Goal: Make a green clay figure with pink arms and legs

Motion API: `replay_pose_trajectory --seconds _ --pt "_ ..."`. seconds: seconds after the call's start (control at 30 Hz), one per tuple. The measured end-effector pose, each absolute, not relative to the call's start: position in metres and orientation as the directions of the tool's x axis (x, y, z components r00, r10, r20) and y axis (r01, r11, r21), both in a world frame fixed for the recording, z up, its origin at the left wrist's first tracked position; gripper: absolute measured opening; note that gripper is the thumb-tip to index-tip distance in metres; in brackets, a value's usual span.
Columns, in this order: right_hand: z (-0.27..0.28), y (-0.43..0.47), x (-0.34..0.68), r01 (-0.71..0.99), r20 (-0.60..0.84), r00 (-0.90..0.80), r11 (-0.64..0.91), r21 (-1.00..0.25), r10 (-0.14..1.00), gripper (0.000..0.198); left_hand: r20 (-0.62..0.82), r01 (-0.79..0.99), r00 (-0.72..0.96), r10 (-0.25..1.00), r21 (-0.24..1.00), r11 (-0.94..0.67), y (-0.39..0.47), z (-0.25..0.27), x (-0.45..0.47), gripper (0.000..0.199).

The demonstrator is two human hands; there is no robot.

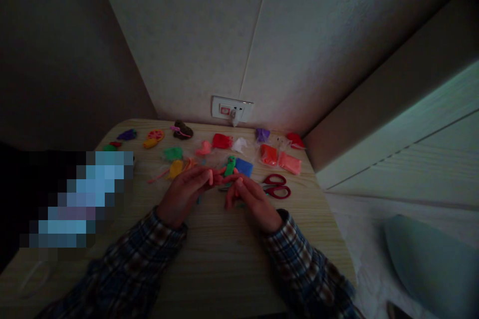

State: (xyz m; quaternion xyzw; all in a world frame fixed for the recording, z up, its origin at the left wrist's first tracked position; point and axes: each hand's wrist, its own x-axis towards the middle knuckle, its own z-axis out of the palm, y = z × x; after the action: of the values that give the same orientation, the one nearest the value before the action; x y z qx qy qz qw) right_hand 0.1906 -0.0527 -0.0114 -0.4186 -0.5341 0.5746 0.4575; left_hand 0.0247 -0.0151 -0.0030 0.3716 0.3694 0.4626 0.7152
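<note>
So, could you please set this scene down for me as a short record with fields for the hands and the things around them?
Left hand: over the table; too dim to tell what, if anything, it holds
Right hand: beside the left hand, also over the table; contents equally unclear
Nearest the hands: green figure and blue packet
Beside the right hand: red-handled scissors
Toward the wall: brown lump, red packet, purple packet
On the wall: socket
Sleeves: checked
Light: dim
</note>
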Motion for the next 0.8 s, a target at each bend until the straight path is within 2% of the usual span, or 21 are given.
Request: replay_pose_trajectory --seconds 0.2,0.4,0.6,0.8 --pt "-0.0071 -0.0507 0.1953 -0.134 -0.013 -0.237 -0.046 -0.99 0.971 0.036 -0.192 -0.42 0.248 0.949 0.862 0.284 -0.014 -0.0067 0.0244 0.031" --pt "-0.0034 -0.0499 0.198 0.003 0.131 -0.164 0.133 -0.991 0.978 0.031 -0.192 -0.425 0.266 0.944 0.856 0.294 -0.0149 -0.0042 0.0234 0.03" --pt "-0.0085 -0.0506 0.198 -0.142 -0.072 -0.156 -0.095 -0.985 0.985 0.031 -0.216 -0.402 0.292 0.932 0.856 0.325 -0.0153 -0.0038 0.0239 0.027" --pt "-0.0039 -0.0493 0.1986 -0.141 -0.032 -0.148 -0.053 -0.989 0.989 0.033 -0.163 -0.381 0.321 0.933 0.88 0.285 -0.0161 -0.002 0.0244 0.032"
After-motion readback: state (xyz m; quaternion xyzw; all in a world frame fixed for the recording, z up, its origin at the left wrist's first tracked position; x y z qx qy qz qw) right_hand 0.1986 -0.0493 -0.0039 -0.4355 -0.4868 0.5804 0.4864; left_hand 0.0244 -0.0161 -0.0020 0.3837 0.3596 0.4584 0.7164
